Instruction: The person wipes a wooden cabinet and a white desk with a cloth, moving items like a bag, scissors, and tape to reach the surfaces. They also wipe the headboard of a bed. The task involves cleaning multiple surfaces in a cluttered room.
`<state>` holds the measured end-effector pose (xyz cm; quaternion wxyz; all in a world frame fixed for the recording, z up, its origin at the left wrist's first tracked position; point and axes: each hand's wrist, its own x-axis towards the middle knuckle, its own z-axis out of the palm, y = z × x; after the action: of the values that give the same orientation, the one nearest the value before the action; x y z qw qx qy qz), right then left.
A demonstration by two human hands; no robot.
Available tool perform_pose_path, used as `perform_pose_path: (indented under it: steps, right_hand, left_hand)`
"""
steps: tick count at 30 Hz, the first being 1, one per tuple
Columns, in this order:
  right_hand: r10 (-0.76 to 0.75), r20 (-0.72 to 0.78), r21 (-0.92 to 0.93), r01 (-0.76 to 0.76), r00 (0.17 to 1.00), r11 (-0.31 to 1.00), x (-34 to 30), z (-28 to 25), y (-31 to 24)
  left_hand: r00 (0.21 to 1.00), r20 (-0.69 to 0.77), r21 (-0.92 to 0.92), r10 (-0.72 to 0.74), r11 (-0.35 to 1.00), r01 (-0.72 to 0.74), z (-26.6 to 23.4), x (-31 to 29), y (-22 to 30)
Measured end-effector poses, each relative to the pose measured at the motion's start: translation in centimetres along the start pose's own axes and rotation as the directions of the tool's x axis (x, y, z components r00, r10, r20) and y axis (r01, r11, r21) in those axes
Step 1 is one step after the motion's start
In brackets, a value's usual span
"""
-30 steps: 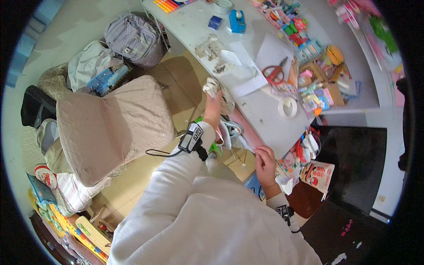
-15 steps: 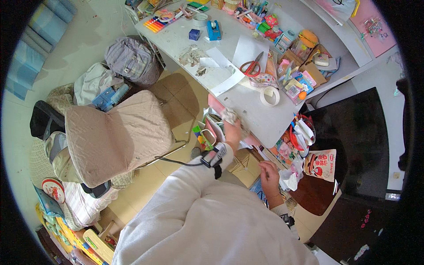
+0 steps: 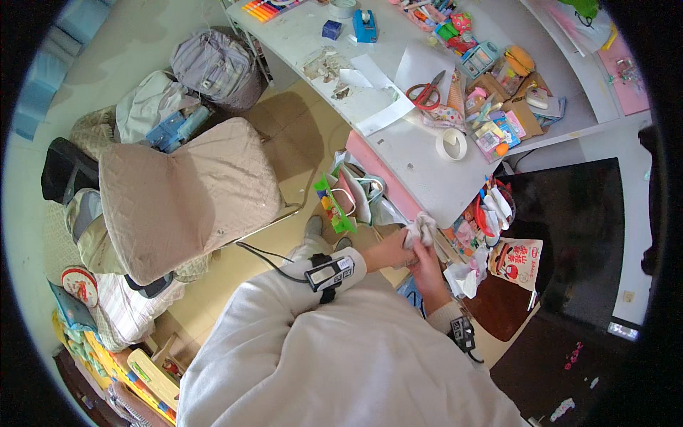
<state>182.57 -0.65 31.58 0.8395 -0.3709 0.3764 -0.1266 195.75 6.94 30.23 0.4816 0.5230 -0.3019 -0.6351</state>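
Observation:
A crumpled whitish cloth point(image 3: 421, 229) is bunched between my hands, just off the near corner of the pale desk point(image 3: 441, 188). My left hand point(image 3: 390, 250) reaches in from the left and is closed on it. From below, my right hand point(image 3: 427, 272) meets the left one, its fingers pressed up against the lower side of the cloth. The hands overlap, so some fingertips are hidden. Left of them, paper bags point(image 3: 350, 196) with looped handles hang or stand beside the desk's pink front edge point(image 3: 380, 174).
On the desk lie red-handled scissors point(image 3: 425, 94), a roll of white tape point(image 3: 451, 144), paper strips point(image 3: 384, 117) and a blue tape dispenser point(image 3: 365, 27). A covered chair point(image 3: 192, 185) stands at left. A snack packet point(image 3: 514, 262) lies on a dark surface at right.
My left hand has lifted the cloth off the desk edge and brought it right and nearer. My right hand has risen to meet it. The view has shifted slightly.

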Motion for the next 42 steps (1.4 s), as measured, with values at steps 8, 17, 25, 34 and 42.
perform_pose_path:
  steps: [8,17,25,34,42]
  right_hand:
    - [-0.331,0.399,-0.83,0.49,0.855,0.266,7.7,7.1,-1.7]
    - [0.268,0.825,-0.058,0.545,0.499,-0.836,20.7,14.9,-0.8]
    - [0.464,0.536,0.114,0.484,0.706,-0.868,18.6,8.8,-1.2]
    - [0.434,0.513,-0.028,0.52,0.74,-0.854,11.8,-2.2,-1.3]
    - [0.042,0.372,-0.631,0.285,0.927,-0.721,9.6,-1.8,0.8]
  left_hand:
    - [0.904,-0.413,-0.419,-0.112,0.904,-0.08,-7.5,-5.8,-3.4]
    - [0.731,-0.576,-0.474,-0.366,0.878,0.065,-8.7,-14.7,-11.5]
    - [0.689,-0.631,-0.451,-0.356,0.891,0.048,-9.7,-16.8,-12.8]
    - [0.744,-0.585,-0.392,-0.323,0.916,0.09,-11.7,-15.3,-12.7]
    - [0.752,-0.56,-0.412,-0.348,0.904,0.112,-12.3,-15.2,-12.6]
